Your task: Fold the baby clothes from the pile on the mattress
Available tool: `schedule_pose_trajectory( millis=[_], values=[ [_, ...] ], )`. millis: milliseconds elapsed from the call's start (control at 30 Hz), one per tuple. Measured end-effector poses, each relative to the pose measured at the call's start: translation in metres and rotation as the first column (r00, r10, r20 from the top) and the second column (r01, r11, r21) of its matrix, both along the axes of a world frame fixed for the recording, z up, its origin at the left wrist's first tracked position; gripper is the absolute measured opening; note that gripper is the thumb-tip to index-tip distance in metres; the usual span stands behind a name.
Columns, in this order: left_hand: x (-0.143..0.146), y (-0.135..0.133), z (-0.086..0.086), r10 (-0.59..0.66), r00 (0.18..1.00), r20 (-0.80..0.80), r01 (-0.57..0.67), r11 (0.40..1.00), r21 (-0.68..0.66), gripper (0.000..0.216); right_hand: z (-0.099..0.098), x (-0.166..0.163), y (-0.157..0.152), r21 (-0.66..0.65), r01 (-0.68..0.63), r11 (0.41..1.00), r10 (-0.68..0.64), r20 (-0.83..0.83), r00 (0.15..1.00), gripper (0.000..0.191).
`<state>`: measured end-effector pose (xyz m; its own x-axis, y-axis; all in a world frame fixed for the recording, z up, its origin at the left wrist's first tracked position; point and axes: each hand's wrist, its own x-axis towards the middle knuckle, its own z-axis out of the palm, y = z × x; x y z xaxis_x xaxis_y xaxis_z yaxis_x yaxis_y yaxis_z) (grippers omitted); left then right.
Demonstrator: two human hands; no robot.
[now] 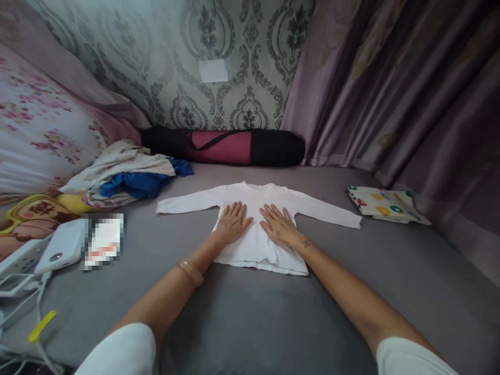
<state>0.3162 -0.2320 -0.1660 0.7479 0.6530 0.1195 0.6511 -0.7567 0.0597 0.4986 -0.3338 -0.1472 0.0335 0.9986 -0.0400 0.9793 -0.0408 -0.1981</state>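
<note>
A small white long-sleeved shirt (253, 249) lies spread out on the grey bed sheet (250, 317), its sleeves stretched to both sides and its collar toward the wall. My left hand (233, 223) rests flat on the left part of the shirt's body, fingers apart. On the right part lies my right hand (279, 225), also flat with spread fingers. Neither hand grips the cloth. Slight wrinkles show near the lower hem. A bangle (190, 273) circles my left wrist.
Behind the shirt, a black and maroon long bag (221, 147) lies along the wall. Folded patterned cloth (385, 204) is at right. To the left are heaped clothes (125, 169), a white power bank (64, 245), a power strip (25, 260), cables and a blurred-out packet (104, 240).
</note>
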Motion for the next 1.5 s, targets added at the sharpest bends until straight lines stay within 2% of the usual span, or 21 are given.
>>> schedule_pose_trajectory(
  millis=[133, 267, 367, 467, 567, 667, 800, 867, 1000, 1100, 1267, 1500],
  values=[
    [-0.003, 0.000, -0.002, -0.010, 0.999, 0.034, 0.011, 0.999, -0.046, 0.067, -0.009, -0.002, -0.004, 0.012, 0.009, 1.000, -0.009, 0.001, 1.000, 0.060],
    [0.003, 0.009, 0.010, -0.026, 1.000, -0.011, 0.024, 0.989, -0.144, 0.071, 0.000, 0.004, 0.001, -0.033, -0.003, 0.999, 0.002, -0.042, 0.999, 0.060],
    [0.013, 0.020, 0.014, 0.007, 0.998, 0.056, -0.001, 0.995, -0.100, 0.066, 0.005, 0.009, 0.013, 0.022, 0.041, 0.999, -0.040, -0.034, 0.999, 0.059],
    [0.020, 0.025, 0.006, 0.018, 0.991, 0.132, -0.010, 0.998, -0.058, 0.064, 0.002, 0.011, 0.023, 0.039, 0.089, 0.995, -0.089, 0.005, 0.996, 0.059],
    [0.022, 0.027, -0.003, -0.021, 0.996, 0.088, 0.032, 0.992, -0.119, 0.069, -0.005, 0.011, 0.026, -0.017, 0.088, 0.996, -0.089, -0.002, 0.996, 0.059],
    [0.024, 0.030, 0.000, -0.036, 0.997, 0.070, 0.045, 0.990, -0.135, 0.069, -0.004, 0.015, 0.031, -0.047, 0.077, 0.996, -0.077, -0.017, 0.997, 0.061],
    [0.038, 0.040, 0.012, 0.038, 0.988, 0.149, -0.031, 0.998, -0.047, 0.068, 0.004, 0.023, 0.046, 0.040, 0.145, 0.989, -0.145, 0.001, 0.989, 0.061],
    [0.045, 0.046, 0.010, 0.084, 0.985, 0.154, -0.079, 0.996, -0.039, 0.070, 0.005, 0.026, 0.055, 0.075, 0.188, 0.979, -0.190, 0.019, 0.982, 0.061],
    [0.050, 0.056, -0.005, 0.093, 0.992, 0.083, -0.082, 0.988, -0.130, 0.074, -0.004, 0.029, 0.064, -0.004, 0.204, 0.979, -0.204, 0.006, 0.979, 0.061],
    [0.049, 0.062, -0.006, 0.076, 0.993, 0.085, -0.062, 0.985, -0.161, 0.075, -0.008, 0.032, 0.066, -0.031, 0.188, 0.982, -0.189, -0.019, 0.982, 0.062],
    [0.049, 0.075, 0.005, 0.169, 0.964, 0.205, -0.163, 0.986, -0.046, 0.073, -0.004, 0.042, 0.075, 0.115, 0.237, 0.965, -0.240, 0.007, 0.971, 0.061],
    [0.056, 0.086, -0.004, 0.276, 0.960, 0.045, -0.264, 0.948, -0.176, 0.069, -0.008, 0.048, 0.084, -0.004, 0.288, 0.958, -0.288, 0.011, 0.958, 0.063]
  ],
)
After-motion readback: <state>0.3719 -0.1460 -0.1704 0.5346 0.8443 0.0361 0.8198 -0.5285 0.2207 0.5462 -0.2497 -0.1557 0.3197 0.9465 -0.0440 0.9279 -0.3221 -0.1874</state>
